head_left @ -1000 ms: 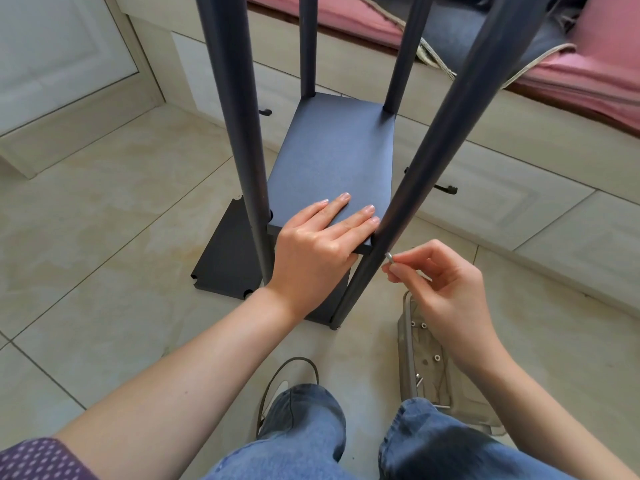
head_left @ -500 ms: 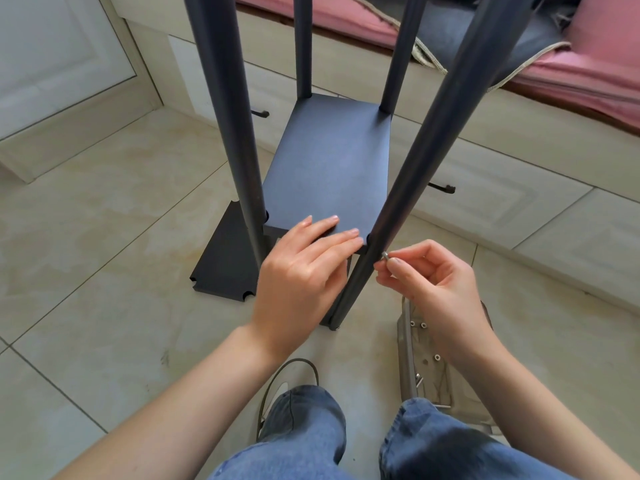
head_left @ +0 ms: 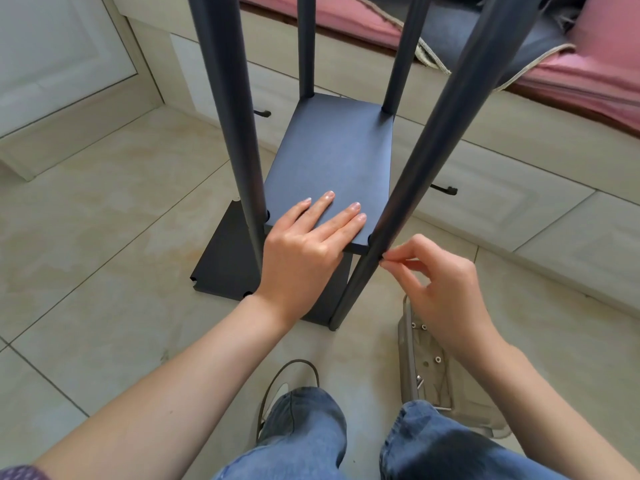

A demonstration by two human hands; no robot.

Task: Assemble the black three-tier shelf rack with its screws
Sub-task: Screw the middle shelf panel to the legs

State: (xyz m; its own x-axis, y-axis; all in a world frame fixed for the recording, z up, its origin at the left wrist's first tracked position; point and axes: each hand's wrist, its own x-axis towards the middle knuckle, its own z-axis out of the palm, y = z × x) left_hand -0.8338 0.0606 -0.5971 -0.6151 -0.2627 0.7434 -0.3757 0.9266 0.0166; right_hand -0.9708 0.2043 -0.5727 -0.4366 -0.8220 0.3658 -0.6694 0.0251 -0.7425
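So the rack [head_left: 329,161] is standing on the tile floor [head_left: 104,220] right in front of our knees, matte black, four round poles going up past the top of view, with one flat shelf panel [head_left: 332,168] fitted between them a little above the floor. Another black panel [head_left: 225,265] lies flat on the tiles under and to the left of it, notched corners showing.

Our left hand [head_left: 304,244] lies flat on the near edge of the shelf, fingers straight and pressing down, nothing gripped. Our right hand [head_left: 440,282] has thumb and forefinger pinched together right against the near right pole [head_left: 415,188], at shelf height. Whatever's between the fingertips is too small to make out, so we can't tell if there's a screw in there.

Just below the right hand is a greyish plastic tray [head_left: 429,368] with a few small screws [head_left: 437,359] in it, partly hidden by our jeans [head_left: 304,434]. Further back there's a low cream cabinet [head_left: 485,140] with dark drawer handles, and pink cushions [head_left: 588,74] on top.
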